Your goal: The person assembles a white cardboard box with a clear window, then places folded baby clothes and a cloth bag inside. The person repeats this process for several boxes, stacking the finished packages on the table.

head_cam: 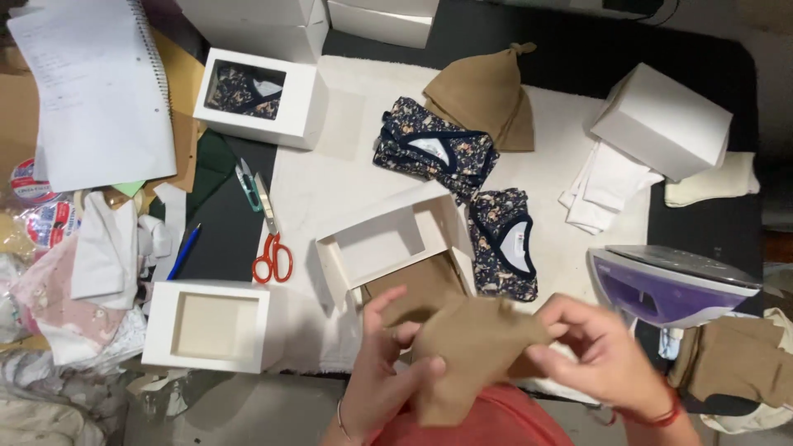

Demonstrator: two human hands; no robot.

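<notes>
Both my hands hold a tan cloth (471, 347) near the bottom edge, close to my body. My left hand (384, 372) grips its left side, thumb on top. My right hand (599, 355) pinches its right corner. Just beyond the cloth stands an open white window box (388, 239), tilted, with another tan piece under it. Two folded dark floral garments (434, 149) (505, 244) lie on the white mat (330, 182) past the box. A tan knotted cap (487, 95) rests at the back.
A purple iron (665, 285) stands at right. Red-handled scissors (271, 248), green snips and a blue pen lie left of the mat. White boxes (661, 120) (211, 326) (260, 95), a spiral notebook (91, 91), folded white cloths and tape rolls surround it.
</notes>
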